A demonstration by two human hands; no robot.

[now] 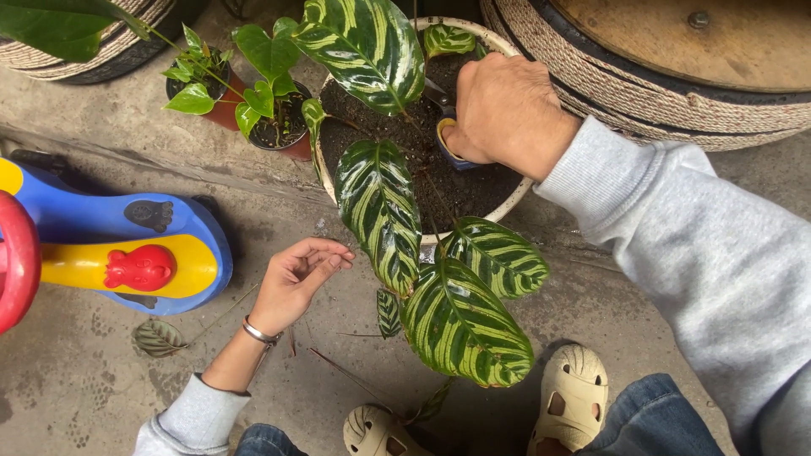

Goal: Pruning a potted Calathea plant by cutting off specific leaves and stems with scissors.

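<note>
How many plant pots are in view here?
3. A big white pot holds the striped plant, under the right hand. Two small pots stand left of it: one black, one behind it, mostly hidden by leaves.

Right hand (pixel 503 112) grips blue-handled scissors (pixel 449 139) over dark soil in a round cream plant pot (pixel 507 203) bearing broad green striped leaves (pixel 378 207). Left hand (pixel 297 283), fingers loosely curled and holding nothing, hovers beside the leaves above the concrete floor (pixel 76 380). A blue and yellow plastic ride-on toy (pixel 127 245) stands to the left.
</note>
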